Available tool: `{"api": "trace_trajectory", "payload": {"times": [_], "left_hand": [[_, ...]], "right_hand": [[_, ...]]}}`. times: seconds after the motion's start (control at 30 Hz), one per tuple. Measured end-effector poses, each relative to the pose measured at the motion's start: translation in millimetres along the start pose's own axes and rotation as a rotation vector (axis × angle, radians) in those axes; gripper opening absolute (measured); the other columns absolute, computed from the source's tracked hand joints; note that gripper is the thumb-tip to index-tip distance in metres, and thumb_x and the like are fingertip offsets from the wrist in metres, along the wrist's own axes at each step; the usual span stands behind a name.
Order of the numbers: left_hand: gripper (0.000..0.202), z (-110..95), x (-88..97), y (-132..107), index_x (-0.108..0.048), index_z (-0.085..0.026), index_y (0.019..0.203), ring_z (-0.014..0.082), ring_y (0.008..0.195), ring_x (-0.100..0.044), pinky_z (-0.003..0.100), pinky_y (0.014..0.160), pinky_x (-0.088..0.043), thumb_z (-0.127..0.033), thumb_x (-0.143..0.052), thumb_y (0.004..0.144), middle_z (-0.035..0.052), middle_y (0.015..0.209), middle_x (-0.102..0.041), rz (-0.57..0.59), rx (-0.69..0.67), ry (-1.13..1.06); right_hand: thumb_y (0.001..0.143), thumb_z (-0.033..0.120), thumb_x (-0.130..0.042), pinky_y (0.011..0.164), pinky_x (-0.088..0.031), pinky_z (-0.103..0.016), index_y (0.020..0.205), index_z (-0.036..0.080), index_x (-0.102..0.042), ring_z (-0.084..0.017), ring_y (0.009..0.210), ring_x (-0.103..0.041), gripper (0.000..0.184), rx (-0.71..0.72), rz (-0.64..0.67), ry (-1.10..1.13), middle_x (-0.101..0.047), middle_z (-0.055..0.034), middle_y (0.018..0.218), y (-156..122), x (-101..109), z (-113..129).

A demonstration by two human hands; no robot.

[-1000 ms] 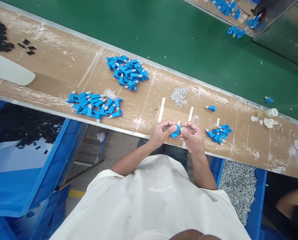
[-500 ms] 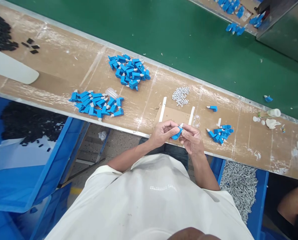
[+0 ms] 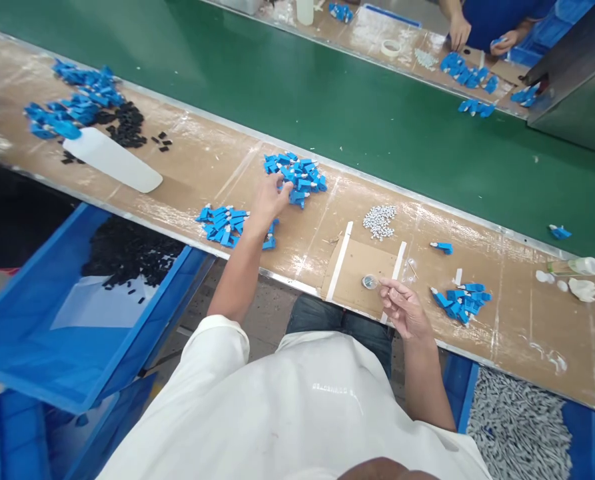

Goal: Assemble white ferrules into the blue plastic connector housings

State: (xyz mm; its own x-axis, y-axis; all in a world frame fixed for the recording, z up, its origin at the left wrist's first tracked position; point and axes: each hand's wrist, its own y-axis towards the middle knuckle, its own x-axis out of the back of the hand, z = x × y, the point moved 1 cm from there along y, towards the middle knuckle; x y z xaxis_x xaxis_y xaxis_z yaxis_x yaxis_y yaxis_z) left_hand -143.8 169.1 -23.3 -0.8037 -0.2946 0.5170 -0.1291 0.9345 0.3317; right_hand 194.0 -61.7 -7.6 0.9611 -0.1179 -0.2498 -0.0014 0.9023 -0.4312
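Note:
My left hand (image 3: 270,200) reaches into the farther pile of blue plastic parts (image 3: 304,175), its thumb and fingers closed around a blue plastic part at the pile's near edge. White tips stick out of many of these parts. Over the cardboard mat (image 3: 350,277), my right hand (image 3: 403,308) has its thumb and fingertips pinched together; what is between them is too small to make out. Just left of those fingertips sits a small clear round dish (image 3: 370,281) with something dark in it. A nearer pile of blue parts (image 3: 222,223) is partly hidden by my left forearm.
Small grey pieces (image 3: 380,221) lie beyond the mat. More blue parts (image 3: 461,303) are at right, near a clear jar (image 3: 584,266). Black pieces (image 3: 127,125) and a white paddle-shaped thing (image 3: 112,160) are left. A green belt (image 3: 277,87) runs behind; a co-worker's hands (image 3: 460,31) are across it.
My hands have parted. The left has gone from the mat to the farther blue pile; the right stays over the mat, no longer on the blue part. The view has shifted, showing the dish.

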Motion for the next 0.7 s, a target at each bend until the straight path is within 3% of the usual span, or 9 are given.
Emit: {"api": "trace_trajectory", "payload": {"times": [0.07, 0.17, 0.23, 0.3, 0.37, 0.47, 0.6, 0.7], "left_hand": [[0.03, -5, 5.3, -19, -0.067, -0.005, 0.105, 0.0123, 0.077, -0.057, 0.033, 0.081, -0.047, -0.034, -0.066, 0.096, 0.0088, 0.1, -0.069, -0.028, 0.053, -0.017], [0.034, -25, -0.5, -74, -0.069, -0.011, 0.108, 0.0165, 0.089, -0.063, 0.033, 0.085, -0.049, -0.042, -0.061, 0.097, 0.0085, 0.103, -0.07, -0.023, 0.109, -0.118], [0.033, -40, -11.6, -115, -0.071, -0.014, 0.103, 0.0179, 0.086, -0.064, 0.032, 0.081, -0.051, -0.044, -0.063, 0.093, 0.0069, 0.095, -0.071, 0.058, 0.117, -0.186], [0.033, -57, -24.4, -152, -0.072, -0.017, 0.099, 0.019, 0.085, -0.066, 0.031, 0.077, -0.052, -0.047, -0.064, 0.091, 0.0057, 0.091, -0.072, 0.181, 0.169, -0.277], [0.029, -75, -35.0, -181, -0.073, -0.019, 0.098, 0.0195, 0.084, -0.068, 0.03, 0.075, -0.054, -0.045, -0.063, 0.09, 0.0064, 0.093, -0.073, 0.298, 0.156, -0.355], [0.022, -104, -40.7, -202, -0.075, -0.02, 0.097, 0.0194, 0.083, -0.068, 0.03, 0.072, -0.054, -0.038, -0.064, 0.092, 0.0079, 0.093, -0.073, 0.399, 0.037, -0.426], [0.019, -131, -33.7, -203, -0.077, -0.022, 0.1, 0.0193, 0.081, -0.067, 0.03, 0.073, -0.056, -0.034, -0.065, 0.093, 0.0088, 0.092, -0.074, 0.539, -0.057, -0.535], [0.02, -141, -32.5, -198, -0.078, -0.021, 0.102, 0.0195, 0.082, -0.07, 0.032, 0.08, -0.057, -0.036, -0.068, 0.092, 0.0096, 0.095, -0.076, 0.609, -0.002, -0.633]], "right_hand": [[0.064, 0.051, -0.089, 0.035, -0.027, -0.018, 0.094, 0.022, -0.08, -0.009, 0.049, -0.047, 0.043, 0.047, -0.073, -0.09, -0.063, -0.0008, 0.067, -4, 16, 1], [0.07, 0.054, -0.084, 0.041, -0.04, -0.024, 0.093, 0.02, -0.08, -0.013, 0.049, -0.049, 0.042, 0.19, -0.305, -0.397, -0.06, 0.0002, 0.06, 1, 51, 18], [0.077, 0.051, -0.077, 0.055, -0.052, -0.032, 0.094, 0.019, -0.079, -0.018, 0.06, -0.058, 0.036, 0.308, -0.514, -0.703, -0.066, -0.0034, 0.069, 12, 79, 38], [0.082, 0.041, -0.07, 0.079, -0.057, -0.043, 0.097, 0.019, -0.079, -0.026, 0.081, -0.065, 0.029, 0.401, -0.68, -1.01, -0.071, -0.0101, 0.09, 28, 103, 58], [0.084, 0.03, -0.066, 0.096, -0.053, -0.048, 0.108, 0.018, -0.077, -0.031, 0.101, -0.065, 0.029, 0.394, -0.671, -1.227, -0.069, -0.0148, 0.111, 49, 119, 73], [0.084, 0.017, -0.061, 0.103, -0.05, -0.047, 0.118, 0.017, -0.072, -0.033, 0.115, -0.061, 0.036, 0.318, -0.488, -1.391, -0.063, -0.0173, 0.125, 79, 123, 80], [0.09, 0.015, -0.053, 0.1, -0.05, -0.047, 0.106, 0.015, -0.074, -0.032, 0.108, -0.062, 0.027, 0.268, -0.445, -1.412, -0.065, -0.0188, 0.116, 93, 114, 78], [0.093, 0.026, -0.055, 0.096, -0.051, -0.048, 0.102, 0.018, -0.075, -0.031, 0.099, -0.063, 0.024, 0.381, -0.484, -1.296, -0.069, -0.0152, 0.105, 79, 99, 73]]}}
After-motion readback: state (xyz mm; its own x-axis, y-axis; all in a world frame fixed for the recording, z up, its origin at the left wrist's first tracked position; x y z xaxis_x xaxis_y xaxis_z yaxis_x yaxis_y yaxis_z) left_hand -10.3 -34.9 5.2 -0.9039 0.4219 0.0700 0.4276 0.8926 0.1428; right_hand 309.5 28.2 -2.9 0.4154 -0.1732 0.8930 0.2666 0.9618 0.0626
